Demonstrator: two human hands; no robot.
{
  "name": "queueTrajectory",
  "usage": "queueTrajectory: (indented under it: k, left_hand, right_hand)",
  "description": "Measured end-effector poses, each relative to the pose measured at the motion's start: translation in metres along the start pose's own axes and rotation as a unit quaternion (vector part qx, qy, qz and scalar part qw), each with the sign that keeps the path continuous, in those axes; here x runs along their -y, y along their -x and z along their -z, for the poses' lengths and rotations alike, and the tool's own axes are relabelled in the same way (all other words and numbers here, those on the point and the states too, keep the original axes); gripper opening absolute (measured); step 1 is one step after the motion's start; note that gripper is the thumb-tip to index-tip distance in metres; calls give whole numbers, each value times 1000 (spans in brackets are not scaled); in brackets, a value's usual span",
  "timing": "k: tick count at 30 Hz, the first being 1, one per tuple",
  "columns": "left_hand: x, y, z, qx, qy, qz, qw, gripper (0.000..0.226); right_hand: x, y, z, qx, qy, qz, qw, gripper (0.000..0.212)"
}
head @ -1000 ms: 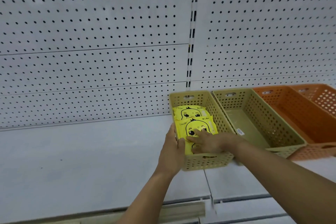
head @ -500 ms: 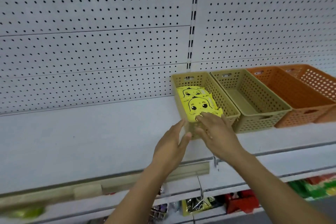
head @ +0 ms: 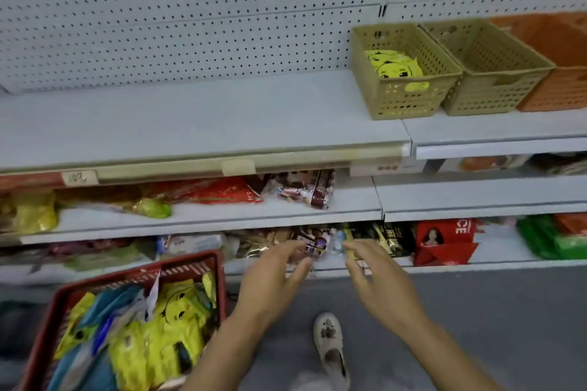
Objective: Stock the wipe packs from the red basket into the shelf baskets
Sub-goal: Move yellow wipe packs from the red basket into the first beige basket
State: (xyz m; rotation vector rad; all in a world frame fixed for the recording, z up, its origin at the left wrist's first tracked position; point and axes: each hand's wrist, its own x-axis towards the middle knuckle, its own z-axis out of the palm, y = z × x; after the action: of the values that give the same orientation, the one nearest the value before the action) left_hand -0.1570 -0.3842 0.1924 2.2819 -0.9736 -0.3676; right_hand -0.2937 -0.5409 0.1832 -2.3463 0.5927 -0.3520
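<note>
Glossy yellow wipe packs [head: 395, 66] in a perforated matt plastic basket [head: 409, 95] on a smooth shelf [head: 203, 117].

Bare forearms, stained white shoe [head: 330, 341]

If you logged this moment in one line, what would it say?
stage: between packs | left hand: open, empty | right hand: open, empty | yellow wipe packs: in leftmost tan basket | red basket: more packs inside
</note>
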Motion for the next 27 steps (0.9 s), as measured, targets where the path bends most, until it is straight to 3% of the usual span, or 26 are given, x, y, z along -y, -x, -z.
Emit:
queueTrajectory:
  k: [5, 12, 16, 21, 27]
  left_hand:
    - [55, 81, 6, 51, -35, 90, 994, 40]
    - [144, 156, 22, 34, 68, 222, 972, 31]
    - [211, 191, 42, -8, 140, 323, 936, 31]
    - [308, 212, 65, -32, 178, 441, 879, 30]
    - [387, 187, 66, 11, 202, 507, 838, 52]
  right_hand:
    - [24, 46, -54, 84, -37, -35, 995, 28]
    - [73, 60, -139, 193, -55, -26, 979, 25]
    - [113, 59, -204, 250, -64, -37, 965, 24]
    - [150, 52, -294, 252, -55, -103, 961, 33]
    - [156, 40, -367, 226, 49, -192, 954, 43]
